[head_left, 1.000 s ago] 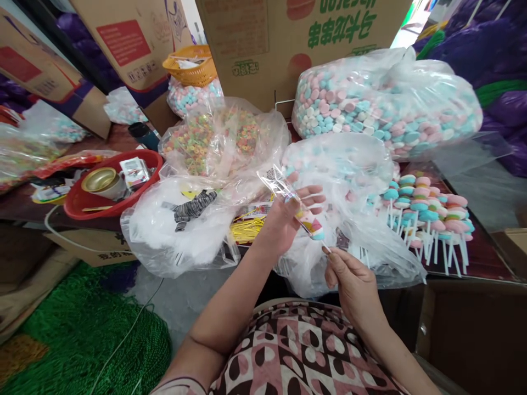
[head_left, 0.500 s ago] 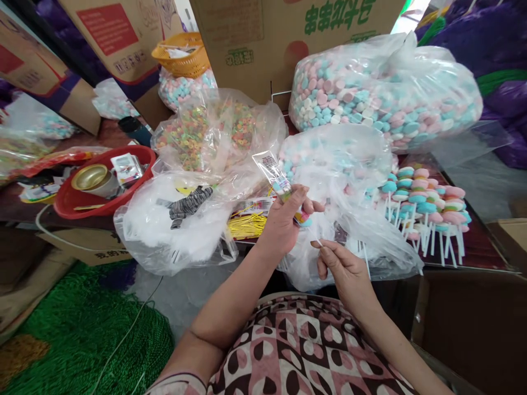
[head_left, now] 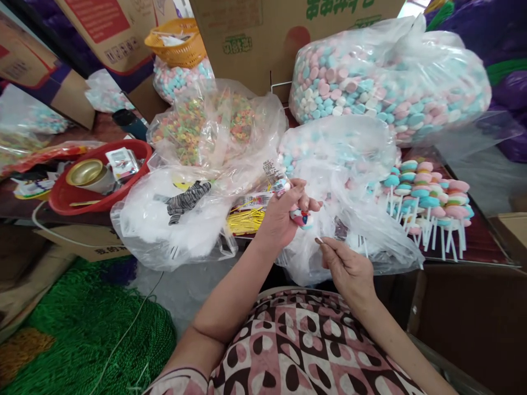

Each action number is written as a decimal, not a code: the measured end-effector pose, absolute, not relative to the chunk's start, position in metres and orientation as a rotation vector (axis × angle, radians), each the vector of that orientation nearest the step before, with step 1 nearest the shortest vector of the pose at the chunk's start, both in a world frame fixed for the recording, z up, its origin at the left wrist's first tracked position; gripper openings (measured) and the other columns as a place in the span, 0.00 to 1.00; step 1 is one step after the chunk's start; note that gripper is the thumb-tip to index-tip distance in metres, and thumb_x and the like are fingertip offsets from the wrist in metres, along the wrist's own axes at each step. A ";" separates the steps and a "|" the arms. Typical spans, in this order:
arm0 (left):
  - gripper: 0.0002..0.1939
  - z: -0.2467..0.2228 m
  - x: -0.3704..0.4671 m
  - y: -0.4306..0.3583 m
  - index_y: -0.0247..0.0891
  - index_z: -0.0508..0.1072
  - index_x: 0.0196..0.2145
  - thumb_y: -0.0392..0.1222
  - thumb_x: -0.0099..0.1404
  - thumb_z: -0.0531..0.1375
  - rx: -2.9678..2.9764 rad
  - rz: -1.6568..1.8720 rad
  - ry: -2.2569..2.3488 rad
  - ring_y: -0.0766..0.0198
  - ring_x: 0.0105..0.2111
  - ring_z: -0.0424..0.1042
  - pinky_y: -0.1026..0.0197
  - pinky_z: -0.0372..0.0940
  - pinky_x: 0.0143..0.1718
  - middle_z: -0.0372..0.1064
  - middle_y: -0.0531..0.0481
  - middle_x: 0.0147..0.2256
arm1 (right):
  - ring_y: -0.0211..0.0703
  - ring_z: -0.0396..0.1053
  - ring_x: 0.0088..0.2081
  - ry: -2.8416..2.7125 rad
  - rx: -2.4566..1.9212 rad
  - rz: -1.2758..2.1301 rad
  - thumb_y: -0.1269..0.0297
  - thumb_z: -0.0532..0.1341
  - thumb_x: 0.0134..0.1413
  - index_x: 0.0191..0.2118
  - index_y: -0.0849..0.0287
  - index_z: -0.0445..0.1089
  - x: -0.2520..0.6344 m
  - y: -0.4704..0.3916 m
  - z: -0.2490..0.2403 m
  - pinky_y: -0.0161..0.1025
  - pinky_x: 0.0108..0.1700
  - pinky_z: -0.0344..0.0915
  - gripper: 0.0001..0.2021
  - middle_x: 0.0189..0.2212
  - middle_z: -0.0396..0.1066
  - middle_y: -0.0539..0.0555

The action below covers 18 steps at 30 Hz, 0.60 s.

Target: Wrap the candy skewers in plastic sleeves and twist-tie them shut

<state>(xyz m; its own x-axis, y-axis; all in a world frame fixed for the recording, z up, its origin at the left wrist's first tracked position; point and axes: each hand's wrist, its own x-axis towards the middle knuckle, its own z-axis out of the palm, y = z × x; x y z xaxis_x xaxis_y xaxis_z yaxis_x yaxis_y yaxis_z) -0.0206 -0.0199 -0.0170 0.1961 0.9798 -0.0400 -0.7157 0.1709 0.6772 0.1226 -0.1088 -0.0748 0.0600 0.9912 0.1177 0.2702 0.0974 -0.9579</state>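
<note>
My left hand (head_left: pixel 288 211) is closed around a marshmallow lollipop in a clear printed wrapper (head_left: pixel 272 171). Coloured candy (head_left: pixel 302 219) shows below its fingers, and the wrapper's printed end sticks out above. My right hand (head_left: pixel 346 266) pinches the end of a thin white stick (head_left: pixel 319 240) between thumb and fingertips, just below and right of the candy. Whether the stick joins the candy cannot be made out. Beneath both hands lies a crumpled clear plastic bag (head_left: pixel 329 203). Yellow twist ties (head_left: pixel 247 220) lie left of my left hand.
Marshmallow skewers (head_left: pixel 430 195) are piled at the right edge of the table. Big bags of marshmallows (head_left: pixel 387 82) and gummy candy (head_left: pixel 185 131) stand behind. On the left are a red basin (head_left: pixel 61 203) and a bag of white sticks (head_left: pixel 144 219). An open cardboard box (head_left: pixel 469 318) is below right.
The wrapper in my left hand has turned, its printed end now more upright and lower. My right fingers have closed up nearer the stick's tip. The view has shifted slightly.
</note>
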 end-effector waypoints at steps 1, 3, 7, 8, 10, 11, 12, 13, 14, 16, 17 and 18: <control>0.11 -0.018 -0.020 -0.020 0.40 0.71 0.33 0.46 0.57 0.67 0.612 1.261 0.491 0.69 0.24 0.71 0.57 0.69 0.44 0.61 0.61 0.18 | 0.35 0.60 0.19 -1.336 -1.322 1.073 0.57 0.61 0.59 0.38 0.57 0.77 0.121 -0.111 -0.074 0.36 0.25 0.58 0.11 0.15 0.63 0.45; 0.11 -0.019 -0.021 -0.020 0.41 0.72 0.34 0.47 0.58 0.67 0.641 1.205 0.407 0.68 0.24 0.70 0.55 0.70 0.45 0.60 0.61 0.18 | 0.34 0.54 0.16 -1.154 -1.211 1.414 0.53 0.60 0.60 0.37 0.57 0.74 0.117 -0.115 -0.072 0.34 0.22 0.53 0.13 0.13 0.57 0.42; 0.16 -0.022 -0.022 -0.020 0.42 0.73 0.35 0.52 0.54 0.69 0.654 1.114 0.368 0.67 0.23 0.68 0.52 0.69 0.45 0.58 0.60 0.17 | 0.32 0.45 0.12 -0.876 -1.011 1.829 0.49 0.61 0.58 0.33 0.57 0.68 0.110 -0.119 -0.069 0.33 0.18 0.45 0.15 0.10 0.49 0.39; 0.16 -0.023 -0.022 -0.020 0.42 0.73 0.35 0.53 0.54 0.69 0.656 1.101 0.381 0.67 0.23 0.69 0.52 0.69 0.45 0.58 0.60 0.18 | 0.31 0.44 0.12 -0.863 -1.005 1.843 0.48 0.61 0.57 0.33 0.57 0.68 0.109 -0.118 -0.069 0.33 0.18 0.44 0.16 0.10 0.49 0.39; 0.16 -0.025 -0.022 -0.021 0.41 0.73 0.34 0.52 0.53 0.69 0.671 1.086 0.414 0.66 0.25 0.70 0.53 0.69 0.45 0.60 0.59 0.19 | 0.31 0.44 0.12 -0.869 -1.044 1.789 0.49 0.62 0.57 0.34 0.59 0.70 0.108 -0.115 -0.070 0.33 0.18 0.43 0.16 0.09 0.50 0.39; 0.16 -0.025 -0.022 -0.021 0.41 0.73 0.34 0.52 0.54 0.69 0.686 1.082 0.431 0.65 0.26 0.71 0.53 0.68 0.45 0.61 0.58 0.19 | 0.31 0.45 0.13 -0.890 -1.079 1.728 0.49 0.62 0.57 0.35 0.59 0.71 0.107 -0.114 -0.070 0.33 0.19 0.44 0.16 0.10 0.51 0.40; 0.15 -0.026 -0.021 -0.022 0.41 0.74 0.34 0.52 0.55 0.69 0.704 1.080 0.445 0.65 0.27 0.72 0.54 0.68 0.45 0.62 0.58 0.20 | 0.31 0.48 0.13 -0.930 -1.118 1.650 0.49 0.62 0.58 0.36 0.60 0.73 0.106 -0.112 -0.071 0.33 0.19 0.46 0.16 0.10 0.53 0.40; 0.15 -0.027 -0.021 -0.022 0.40 0.74 0.35 0.51 0.55 0.68 0.720 1.077 0.455 0.65 0.28 0.72 0.54 0.68 0.44 0.63 0.57 0.20 | 0.32 0.51 0.14 -0.990 -1.157 1.559 0.51 0.61 0.58 0.37 0.60 0.74 0.105 -0.111 -0.071 0.33 0.21 0.49 0.16 0.11 0.56 0.42; 0.14 -0.029 -0.021 -0.023 0.40 0.74 0.35 0.51 0.56 0.68 0.734 1.071 0.459 0.64 0.28 0.73 0.54 0.68 0.44 0.63 0.57 0.20 | 0.33 0.54 0.16 -1.066 -1.196 1.457 0.52 0.61 0.59 0.38 0.60 0.75 0.104 -0.110 -0.071 0.34 0.22 0.53 0.15 0.12 0.58 0.43; 0.14 -0.031 -0.019 -0.024 0.40 0.74 0.37 0.50 0.57 0.68 0.743 1.065 0.459 0.64 0.28 0.73 0.54 0.68 0.44 0.64 0.57 0.20 | 0.34 0.59 0.19 -1.223 -1.267 1.237 0.55 0.61 0.59 0.41 0.58 0.77 0.103 -0.108 -0.071 0.35 0.26 0.58 0.13 0.15 0.62 0.44; 0.16 -0.033 -0.018 -0.024 0.40 0.74 0.39 0.51 0.57 0.68 0.738 1.067 0.462 0.63 0.28 0.73 0.55 0.68 0.43 0.66 0.56 0.21 | 0.35 0.61 0.20 -1.277 -1.295 1.139 0.56 0.61 0.59 0.42 0.58 0.77 0.104 -0.108 -0.070 0.35 0.27 0.60 0.13 0.16 0.63 0.45; 0.18 -0.034 -0.017 -0.025 0.40 0.74 0.41 0.51 0.57 0.68 0.729 1.069 0.468 0.63 0.30 0.74 0.55 0.68 0.43 0.69 0.54 0.23 | 0.36 0.61 0.20 -1.304 -1.319 1.066 0.57 0.60 0.59 0.43 0.58 0.77 0.105 -0.107 -0.070 0.36 0.27 0.61 0.13 0.17 0.64 0.45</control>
